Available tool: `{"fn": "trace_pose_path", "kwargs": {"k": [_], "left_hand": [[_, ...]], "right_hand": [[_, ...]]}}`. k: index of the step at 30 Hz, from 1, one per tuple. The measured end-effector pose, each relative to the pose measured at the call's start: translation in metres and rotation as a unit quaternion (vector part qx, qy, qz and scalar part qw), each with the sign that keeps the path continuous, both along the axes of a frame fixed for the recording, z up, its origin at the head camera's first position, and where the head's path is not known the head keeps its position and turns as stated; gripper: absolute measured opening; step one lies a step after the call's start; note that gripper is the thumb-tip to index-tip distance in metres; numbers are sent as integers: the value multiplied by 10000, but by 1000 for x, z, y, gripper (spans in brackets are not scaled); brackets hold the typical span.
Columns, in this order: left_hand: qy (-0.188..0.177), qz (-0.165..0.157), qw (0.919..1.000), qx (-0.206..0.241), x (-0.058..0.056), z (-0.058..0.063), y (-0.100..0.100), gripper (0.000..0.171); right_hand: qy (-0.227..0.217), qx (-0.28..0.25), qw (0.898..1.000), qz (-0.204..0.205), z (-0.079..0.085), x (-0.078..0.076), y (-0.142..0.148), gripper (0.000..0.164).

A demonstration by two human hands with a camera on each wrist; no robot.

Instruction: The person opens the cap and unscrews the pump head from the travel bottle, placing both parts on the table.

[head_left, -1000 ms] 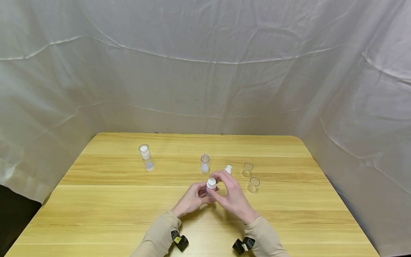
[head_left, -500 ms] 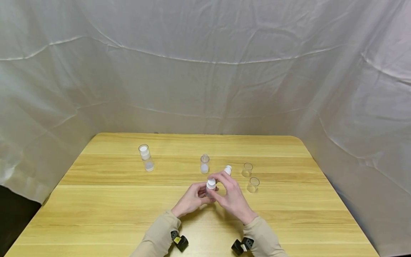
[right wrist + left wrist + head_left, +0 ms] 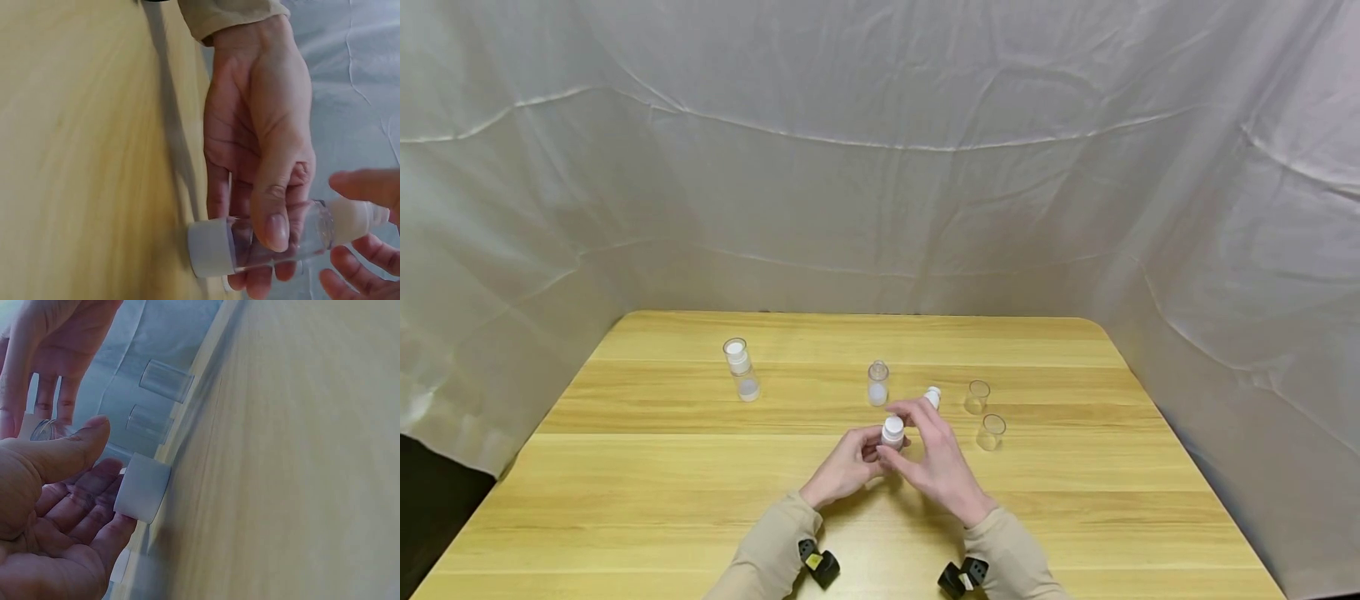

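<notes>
A small clear bottle (image 3: pixel 309 240) with a white base (image 3: pixel 142 487) stands upright between both hands, low over the table. My left hand (image 3: pixel 844 469) grips its clear body, thumb on one side and fingers on the other, as the right wrist view shows. A white pump top (image 3: pixel 892 428) sits on the bottle's neck. Around that top, my right hand (image 3: pixel 938 460) has its thumb (image 3: pixel 365 185) and fingertips (image 3: pixel 350 265) spread on opposite sides, close to the white collar.
Behind the hands stands a clear bottle (image 3: pixel 877 385) without a top. A white pump piece (image 3: pixel 932 396) is partly hidden by the right hand. Two clear caps (image 3: pixel 977 398) stand at the right. Far left is an assembled, capped bottle (image 3: pixel 742 371). Grey fabric (image 3: pixel 880 200) encloses the wooden table (image 3: pixel 625 500).
My right thumb has shifted slightly left, away from the pump top, and the right wrist has moved a little left. The left hand keeps its grip on the bottle.
</notes>
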State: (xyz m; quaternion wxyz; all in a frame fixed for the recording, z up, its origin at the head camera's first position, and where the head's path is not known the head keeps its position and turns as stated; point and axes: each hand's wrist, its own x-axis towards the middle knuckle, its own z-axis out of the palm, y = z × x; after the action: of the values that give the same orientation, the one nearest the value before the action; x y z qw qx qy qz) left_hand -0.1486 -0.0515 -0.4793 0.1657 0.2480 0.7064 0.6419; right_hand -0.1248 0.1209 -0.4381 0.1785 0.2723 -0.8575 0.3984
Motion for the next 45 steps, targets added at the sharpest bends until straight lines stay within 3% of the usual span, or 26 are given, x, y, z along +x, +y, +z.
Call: {"fn": "trace_pose_path", "kwargs": {"k": [4, 8, 13, 23, 27, 31, 35, 40, 45], "left_hand": [[29, -23, 10000, -3, 0, 0, 0, 45], [100, -53, 9999, 19, 0, 0, 0, 43], [122, -34, 9999, -16, -1, -2, 0, 41], [27, -35, 10000, 56, -1, -2, 1, 42], [86, -62, 9999, 60, -1, -1, 1, 43], [81, -48, 9999, 36, -1, -1, 0, 43], [19, -34, 10000, 51, -1, -1, 0, 44], [88, 17, 9999, -75, -1, -1, 1, 42], [103, 32, 9998, -160, -1, -1, 1, 41]], "right_hand": [[203, -57, 9996, -181, -2, 0, -2, 45], [285, -107, 9995, -99, -2, 1, -2, 37], [118, -132, 9998, 93, -2, 0, -1, 42], [239, -190, 9992, -246, -3, 0, -3, 41], [201, -224, 9995, -33, -1, 0, -1, 36], [-15, -241, 9995, 217, 1, 1, 1, 42], [-133, -186, 9997, 119, 0, 0, 1, 48], [45, -229, 9996, -138, -1, 0, 1, 45], [149, -243, 9996, -7, -1, -1, 2, 40]]}}
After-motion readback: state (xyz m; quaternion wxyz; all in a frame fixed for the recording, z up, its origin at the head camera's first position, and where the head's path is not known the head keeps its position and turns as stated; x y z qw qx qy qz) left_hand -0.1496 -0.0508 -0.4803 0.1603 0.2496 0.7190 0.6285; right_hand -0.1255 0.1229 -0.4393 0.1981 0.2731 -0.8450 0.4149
